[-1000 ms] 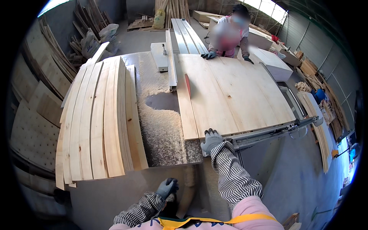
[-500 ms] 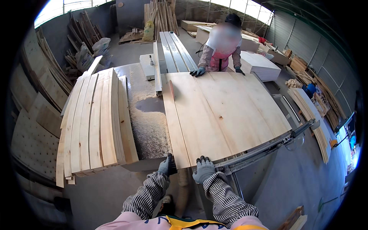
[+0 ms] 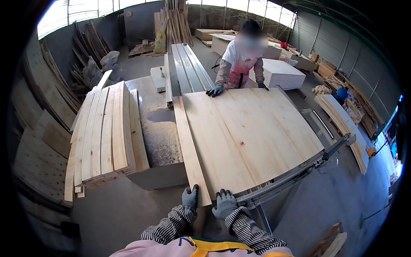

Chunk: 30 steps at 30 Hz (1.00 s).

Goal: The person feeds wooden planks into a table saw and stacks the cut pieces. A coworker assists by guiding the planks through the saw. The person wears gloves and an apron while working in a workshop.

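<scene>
We look down at our two gloved hands at the near end of a sawdust-strewn worktop. Our left hand is partly closed on the near end of a narrow wooden strip, a dark fingertip showing at its edge. Our right hand is open, fingers spread flat on the near left corner of a wide wooden panel, which lies just right of the strip. At the far edge of the panel, a co-worker's two gloved hands rest on the wood.

Half a second ago, our left hand was only beside the strip's near corner; now it has hold of it. Strip and panel have slid nearer to us, and the panel's far edge now sits close to the near end of the metal fence. A dark gap between the two pieces has widened, and the strip reaches farther past the worktop's near edge.

The red blade, plain before, is hard to make out now. The fingers of our left hand below the strip are hidden, as is our right thumb. The co-worker's face is blurred, and our forearms are cut off by our own clothing at the near edge.
</scene>
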Tool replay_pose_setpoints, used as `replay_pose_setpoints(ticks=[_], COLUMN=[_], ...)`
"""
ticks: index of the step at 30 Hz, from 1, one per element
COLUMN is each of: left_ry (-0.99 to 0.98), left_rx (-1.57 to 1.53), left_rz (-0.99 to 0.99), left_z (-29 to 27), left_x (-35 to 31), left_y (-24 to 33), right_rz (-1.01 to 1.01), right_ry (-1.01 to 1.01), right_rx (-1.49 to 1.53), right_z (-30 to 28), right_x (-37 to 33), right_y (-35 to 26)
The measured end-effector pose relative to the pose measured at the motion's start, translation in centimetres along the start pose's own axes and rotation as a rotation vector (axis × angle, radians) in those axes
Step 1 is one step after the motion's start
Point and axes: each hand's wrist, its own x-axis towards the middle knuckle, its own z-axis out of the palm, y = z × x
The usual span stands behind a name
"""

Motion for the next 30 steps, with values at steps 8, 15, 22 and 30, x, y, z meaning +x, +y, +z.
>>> replay_pose_setpoints(ticks=[8,15,22,30], left_ry=[0.017,0.088,0.302,-0.466], left_rx=[0.144,-0.254,-0.135,-1.086], left_rz=[0.037,0.054,-0.031,-0.178], left_z=[-7.1,-10.9,-20.1,-20.0], left_x=[-12.1,-9.4,9.4,8.2], left_y=[0.5,5.9,6.3,-8.0], right_rz=[0.081,0.334,-0.200,-0.317], right_ry=[0.089,0.059,0.361,0.614], right_rx=[0.039,0.174,0.223,0.301], right_z=[-1.2,-0.6,0.7,4.2], right_x=[-2.2,1.9,-7.2,-6.2], right_y=[-1.8,-0.3,-0.8,-0.3])
